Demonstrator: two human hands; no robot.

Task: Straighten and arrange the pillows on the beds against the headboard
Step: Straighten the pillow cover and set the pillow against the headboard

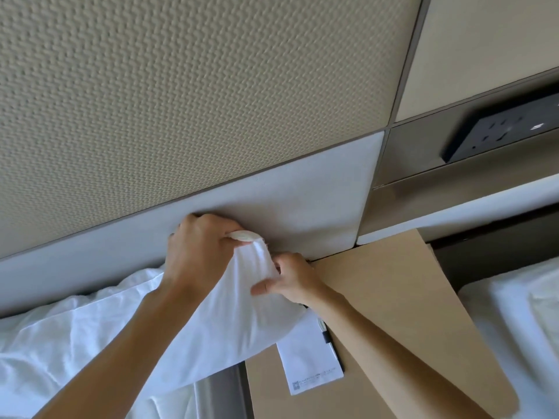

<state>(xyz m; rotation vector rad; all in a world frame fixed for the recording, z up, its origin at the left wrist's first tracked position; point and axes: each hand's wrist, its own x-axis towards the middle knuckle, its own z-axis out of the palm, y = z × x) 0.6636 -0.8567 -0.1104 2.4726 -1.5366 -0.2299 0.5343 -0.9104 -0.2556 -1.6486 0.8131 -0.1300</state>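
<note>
Head view shows your white pillow [211, 322] lying low at about 7 o'clock, its corner lifted toward the centre against the pale headboard [317, 204]. Your left hand [199, 252] grips that corner, fingers curled round the bunched fabric. Your right hand [290, 279] pinches the cover just beside it, at 4 o'clock of the left. Under your right forearm sits a tan tabletop [393, 297] carrying a white notepad [308, 358]. A black socket panel [502, 128] sits at 2 o'clock.

Left hand [199, 249] and right hand [290, 279] both clenched, gripping
</note>
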